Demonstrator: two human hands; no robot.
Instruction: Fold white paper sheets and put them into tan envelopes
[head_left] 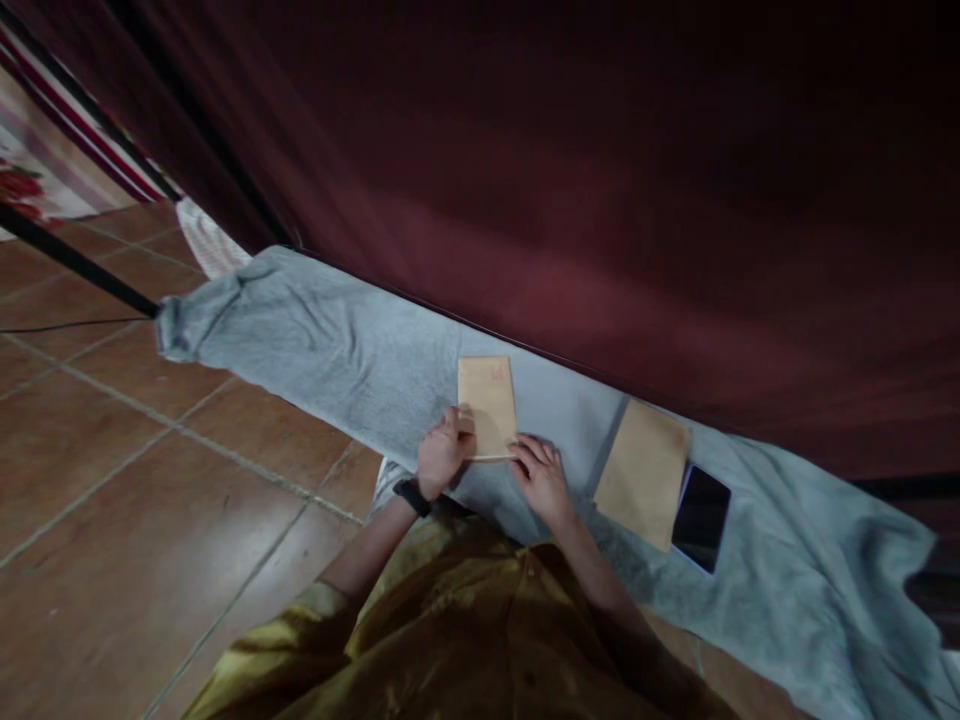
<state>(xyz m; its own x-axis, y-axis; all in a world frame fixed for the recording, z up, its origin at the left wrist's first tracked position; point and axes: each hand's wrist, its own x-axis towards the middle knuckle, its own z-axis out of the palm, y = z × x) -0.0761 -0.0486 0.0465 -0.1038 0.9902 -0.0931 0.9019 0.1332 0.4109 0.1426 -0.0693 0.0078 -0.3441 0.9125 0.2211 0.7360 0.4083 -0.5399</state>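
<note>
A small tan paper envelope with a faint red print near its upper right corner lies in front of me on a grey cloth. My left hand, with a dark band on the wrist, is closed on the envelope's lower left edge, thumb on top. The fingers of my right hand pinch its lower right corner. Off to the right sits a larger sheet of brown paper or envelope, touched by neither hand. A phone with a dark screen rests against its right side.
The grey cloth covers a long narrow surface, wrinkled at both ends. A dark red curtain hangs along its far edge. Brown floor tiles show at the left. A black bar and a thin cable reach the cloth's left end.
</note>
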